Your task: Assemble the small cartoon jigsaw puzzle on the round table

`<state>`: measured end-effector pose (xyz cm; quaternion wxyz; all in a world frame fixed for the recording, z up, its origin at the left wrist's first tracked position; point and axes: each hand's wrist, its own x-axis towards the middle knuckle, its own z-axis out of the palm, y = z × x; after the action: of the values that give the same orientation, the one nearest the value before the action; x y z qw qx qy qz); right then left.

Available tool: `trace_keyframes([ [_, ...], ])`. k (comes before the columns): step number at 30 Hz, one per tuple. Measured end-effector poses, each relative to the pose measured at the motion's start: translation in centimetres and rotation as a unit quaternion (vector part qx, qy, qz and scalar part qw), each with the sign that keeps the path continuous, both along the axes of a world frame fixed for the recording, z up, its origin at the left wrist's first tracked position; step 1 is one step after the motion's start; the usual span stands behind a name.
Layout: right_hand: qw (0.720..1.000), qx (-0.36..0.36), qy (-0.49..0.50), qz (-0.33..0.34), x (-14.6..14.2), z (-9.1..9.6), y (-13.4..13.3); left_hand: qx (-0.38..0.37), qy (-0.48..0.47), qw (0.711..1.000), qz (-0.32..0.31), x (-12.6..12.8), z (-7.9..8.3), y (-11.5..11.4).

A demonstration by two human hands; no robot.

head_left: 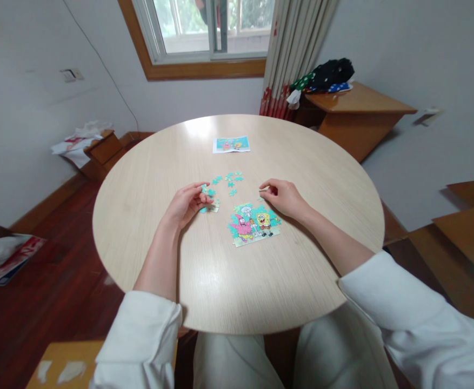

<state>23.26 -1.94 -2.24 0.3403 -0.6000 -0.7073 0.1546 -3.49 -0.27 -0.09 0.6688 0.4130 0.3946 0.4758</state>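
A partly joined jigsaw puzzle (pixel 254 226) of cartoon figures, one pink, one yellow and one pale, lies flat on the round table. Its edge is uneven. My left hand (pixel 188 203) hovers left of it, fingers loosely curled and apart, beside loose puzzle pieces (pixel 211 193) in blue-green. Some of those are partly hidden by my fingers. Just above the puzzle's upper right edge is my right hand (pixel 282 196), thumb and forefinger closed together on a small pale green puzzle piece (pixel 260 199). More loose pieces (pixel 231 185) are scattered beyond the puzzle.
Farther back on the round wooden table (pixel 151 162) lies a printed picture (pixel 232 144) with similar figures. A wooden desk (pixel 358 98) with a heap of cloth stands at the back right, beside a curtain (pixel 293 48). Papers cover a small cabinet (pixel 102 148) at left.
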Motion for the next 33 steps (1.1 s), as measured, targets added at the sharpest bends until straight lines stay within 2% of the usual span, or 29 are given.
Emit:
trace_keyframes([
  [6, 1.000, 0.010, -0.003, -0.022, 0.06, 0.20, -0.03, 0.010, -0.005, 1.000, 0.011, -0.06, -0.20, 0.12],
  [33, 1.000, 0.011, 0.003, -0.015, 0.00, 0.23, -0.14, 0.029, -0.020, 0.998, 0.044, -0.08, -0.78, 0.57],
])
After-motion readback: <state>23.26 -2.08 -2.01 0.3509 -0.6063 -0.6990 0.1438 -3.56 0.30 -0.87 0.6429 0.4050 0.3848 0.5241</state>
